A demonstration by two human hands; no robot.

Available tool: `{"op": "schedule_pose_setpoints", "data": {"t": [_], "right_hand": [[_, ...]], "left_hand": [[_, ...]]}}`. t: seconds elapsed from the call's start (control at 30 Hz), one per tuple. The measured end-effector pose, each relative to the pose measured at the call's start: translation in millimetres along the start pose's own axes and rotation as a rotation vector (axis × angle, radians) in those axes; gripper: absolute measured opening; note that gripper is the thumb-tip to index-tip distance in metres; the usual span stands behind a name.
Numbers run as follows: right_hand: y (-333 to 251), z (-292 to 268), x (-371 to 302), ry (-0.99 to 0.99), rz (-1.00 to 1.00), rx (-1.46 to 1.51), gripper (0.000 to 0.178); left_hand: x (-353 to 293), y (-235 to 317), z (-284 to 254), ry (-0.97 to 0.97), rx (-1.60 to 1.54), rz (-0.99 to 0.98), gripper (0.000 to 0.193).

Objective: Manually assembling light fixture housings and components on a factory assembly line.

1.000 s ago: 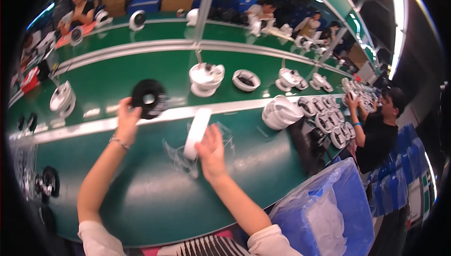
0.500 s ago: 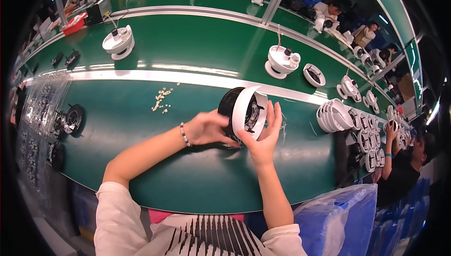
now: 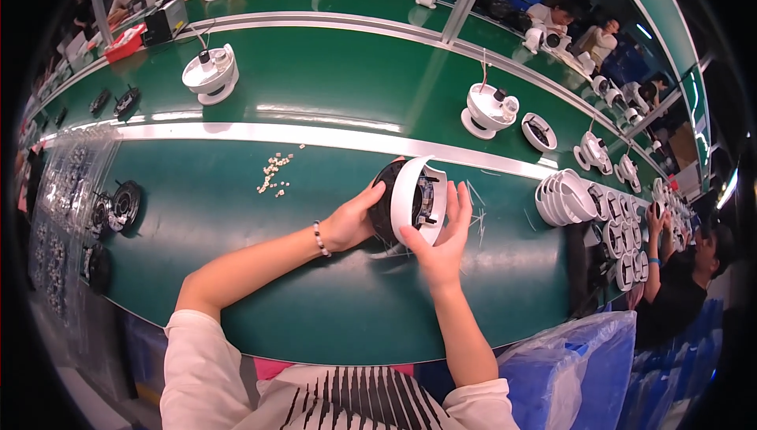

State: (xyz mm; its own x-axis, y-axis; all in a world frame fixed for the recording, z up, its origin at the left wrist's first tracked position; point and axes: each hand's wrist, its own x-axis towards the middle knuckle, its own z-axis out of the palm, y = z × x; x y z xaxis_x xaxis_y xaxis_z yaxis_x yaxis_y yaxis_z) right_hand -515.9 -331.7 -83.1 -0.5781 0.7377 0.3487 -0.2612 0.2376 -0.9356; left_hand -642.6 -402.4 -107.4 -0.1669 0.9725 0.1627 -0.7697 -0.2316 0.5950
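Both gripping: left hand (image 3: 352, 221) round black disc (image 3: 387, 215), right hand (image 3: 443, 255) white ring-shaped housing (image 3: 405, 203); keep them parallel, pressure even.

One wide fisheye view, head-worn, looks down from close above the counter (image 3: 331, 312), facing twelve o'clock across it; the fingers (image 3: 463, 208) lie near mid-view, forearms (image 3: 252, 264) entering around six o'clock.

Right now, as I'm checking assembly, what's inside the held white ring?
Inside the white ring, dark parts show through its open right side. The ring itself covers the rest, so what lies deeper, toward the black disc, cannot be seen.
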Motion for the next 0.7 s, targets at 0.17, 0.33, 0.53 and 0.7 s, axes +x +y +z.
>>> {"op": "schedule_pose_setpoints", "data": {"t": [0.17, 0.33, 0.53, 0.7], "right_hand": [[2, -1, 4, -0.151, -0.195, -0.322, 0.111], [-2, 11, -4, -0.176, -0.166, -0.239, 0.115], [-17, 12, -11, -0.160, -0.242, -0.556, 0.112], [-16, 8, -9, -0.212, -0.320, -0.669, 0.113]], "left_hand": [[6, 20, -10, -0.048, -0.387, -0.311, 0.072], [2, 19, -21, 0.028, -0.391, -0.281, 0.049], [0, 15, -4, 0.148, -0.283, -0.260, 0.053], [0, 8, -7, 0.166, -0.279, -0.230, 0.055]]}}
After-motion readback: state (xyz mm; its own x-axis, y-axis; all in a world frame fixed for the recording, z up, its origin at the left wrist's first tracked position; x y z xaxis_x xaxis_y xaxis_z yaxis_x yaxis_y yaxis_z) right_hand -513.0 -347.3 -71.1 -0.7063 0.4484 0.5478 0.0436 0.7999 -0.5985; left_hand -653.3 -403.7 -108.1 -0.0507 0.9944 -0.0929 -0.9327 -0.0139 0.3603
